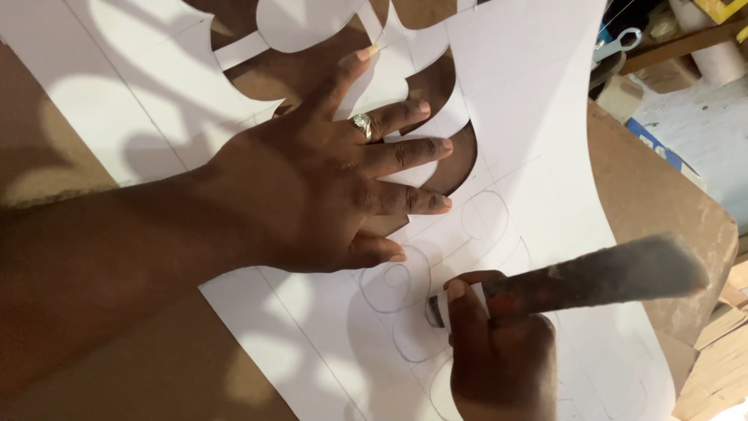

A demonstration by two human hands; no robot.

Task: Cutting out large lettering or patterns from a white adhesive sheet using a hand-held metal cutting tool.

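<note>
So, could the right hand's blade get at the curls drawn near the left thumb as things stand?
Probably yes. The right hand already has the blade tip down on the white sheet beside those curls. The left hand lies flat just above them, thumb close, not covering them.

A workshop: brown board bench (662,203), spanner (615,43), wood offcuts (721,359) stacked alongside.

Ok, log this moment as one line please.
left hand: flat on white paper template | right hand: gripping knife, tip on drawn curves | under: brown board
</note>
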